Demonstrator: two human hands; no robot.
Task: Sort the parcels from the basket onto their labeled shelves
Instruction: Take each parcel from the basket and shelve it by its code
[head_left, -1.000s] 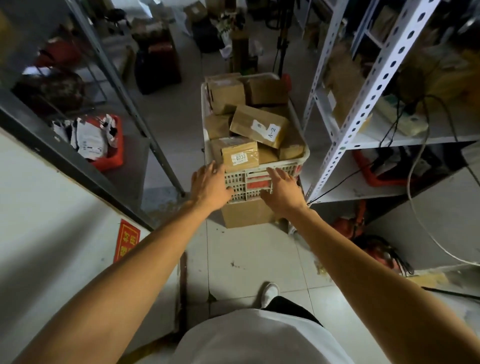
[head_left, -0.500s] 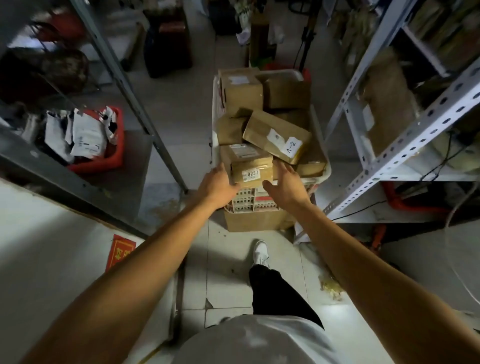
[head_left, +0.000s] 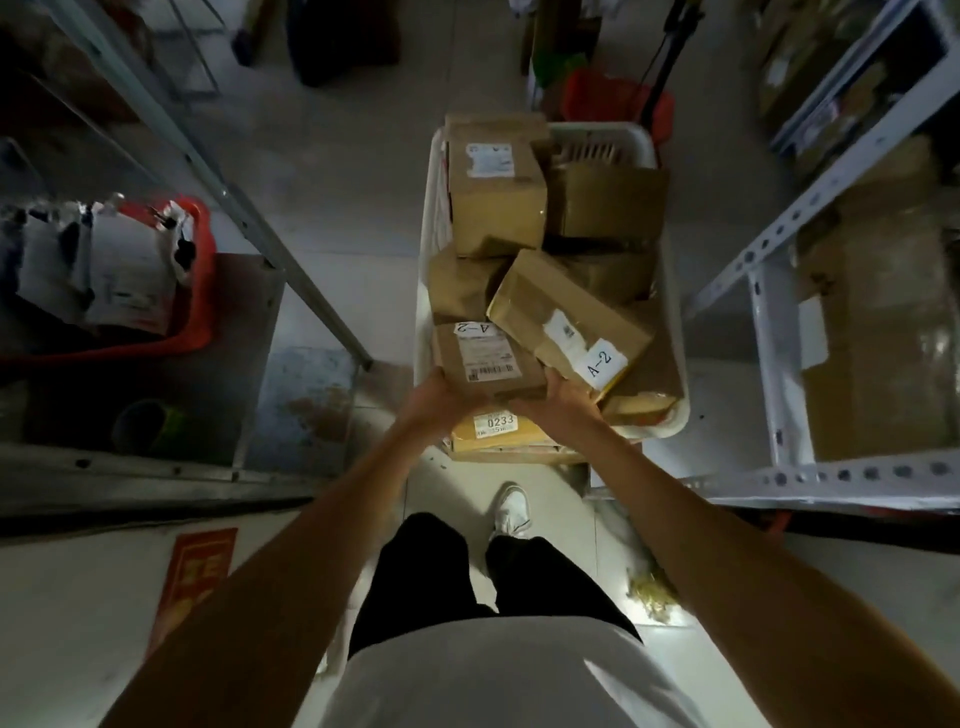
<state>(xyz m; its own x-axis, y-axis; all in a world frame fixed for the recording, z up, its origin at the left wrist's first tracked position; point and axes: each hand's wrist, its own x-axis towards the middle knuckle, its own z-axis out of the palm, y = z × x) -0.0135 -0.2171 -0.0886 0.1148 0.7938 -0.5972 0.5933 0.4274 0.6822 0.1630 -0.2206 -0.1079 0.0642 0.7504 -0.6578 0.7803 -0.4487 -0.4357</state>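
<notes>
A white plastic basket stands on the floor ahead, packed with several brown cardboard parcels. My left hand and my right hand grip the two near corners of a small parcel with a shipping label, an A-2 tag and a 0233 sticker on its front face. It sits at the basket's near end. A longer parcel tagged A-2 leans beside it on the right. A tall box stands farther back.
A grey metal rack on the left holds a red bin of white mail bags. A white perforated-steel shelf unit on the right holds cardboard. A red bucket stands beyond the basket. My feet are on the tiled aisle.
I have stepped closer and now look down into the basket. My hands moved from the basket's front rim up onto the near parcel and closed on it, and it has tilted up.
</notes>
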